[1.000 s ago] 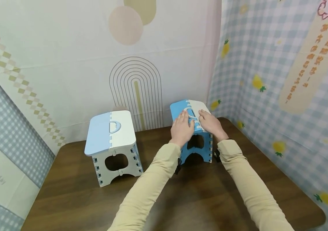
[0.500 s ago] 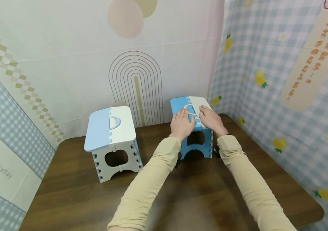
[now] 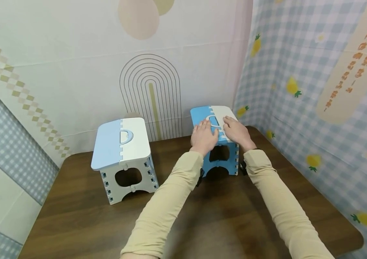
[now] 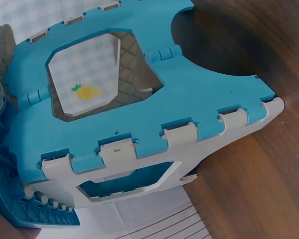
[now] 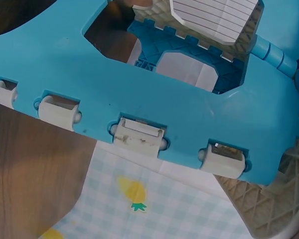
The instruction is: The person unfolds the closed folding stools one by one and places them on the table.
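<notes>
A folding step stool (image 3: 221, 110) with a bright blue and white top stands unfolded at the back right of the table. My left hand (image 3: 203, 137) lies flat on the blue half, fingertips close by the carry handle (image 3: 213, 121). On the white half rests my right hand (image 3: 236, 133), its fingers pointing away from me. The left wrist view shows the stool's blue leg panel (image 4: 189, 89) and its white hinge tabs (image 4: 181, 134). In the right wrist view the blue panel (image 5: 89, 84) fills much of the frame, with the fingers mostly out of sight.
To the left, a second unfolded step stool (image 3: 109, 144), pale blue and white, stands on the brown wooden table (image 3: 83, 223). Printed cloth hangs behind the table (image 3: 83, 90) and along its right side (image 3: 299, 118). The table's rounded right corner (image 3: 358, 239) shows.
The head view has tilted slightly down, so both stools appear higher in the frame. Both hands stay on the bright blue and white stool's top.
</notes>
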A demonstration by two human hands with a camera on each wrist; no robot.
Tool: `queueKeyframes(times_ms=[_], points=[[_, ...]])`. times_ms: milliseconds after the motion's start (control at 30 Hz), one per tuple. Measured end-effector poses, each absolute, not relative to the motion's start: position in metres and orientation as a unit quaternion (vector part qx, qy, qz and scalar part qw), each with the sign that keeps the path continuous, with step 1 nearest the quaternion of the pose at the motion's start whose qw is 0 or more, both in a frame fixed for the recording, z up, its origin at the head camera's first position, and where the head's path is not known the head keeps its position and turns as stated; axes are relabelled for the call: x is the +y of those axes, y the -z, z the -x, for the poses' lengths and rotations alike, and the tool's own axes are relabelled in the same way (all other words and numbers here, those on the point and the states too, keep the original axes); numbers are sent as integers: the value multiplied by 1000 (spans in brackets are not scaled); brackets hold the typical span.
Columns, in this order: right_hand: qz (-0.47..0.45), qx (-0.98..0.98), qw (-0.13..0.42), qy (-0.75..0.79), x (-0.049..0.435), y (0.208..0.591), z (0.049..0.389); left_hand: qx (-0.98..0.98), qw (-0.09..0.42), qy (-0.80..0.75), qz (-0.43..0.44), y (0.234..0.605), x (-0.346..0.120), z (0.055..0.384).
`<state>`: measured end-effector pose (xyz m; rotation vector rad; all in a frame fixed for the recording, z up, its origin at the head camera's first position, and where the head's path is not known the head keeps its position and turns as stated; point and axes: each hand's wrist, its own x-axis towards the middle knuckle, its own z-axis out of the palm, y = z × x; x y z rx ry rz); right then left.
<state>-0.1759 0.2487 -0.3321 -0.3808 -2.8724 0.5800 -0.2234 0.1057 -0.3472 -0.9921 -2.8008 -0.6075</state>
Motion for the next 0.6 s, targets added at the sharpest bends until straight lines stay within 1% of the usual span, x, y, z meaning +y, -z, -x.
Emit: queueKeyframes(times_ms=[233, 467, 600], points=[[125, -972, 92, -178, 246, 331, 175, -922, 67, 212, 317, 348, 105, 222], [126, -975, 74, -165, 251, 335, 172, -929, 78, 184, 311, 357, 114, 218], [126, -975, 72, -166, 256, 336, 170, -912, 108, 214, 332, 367, 112, 213]])
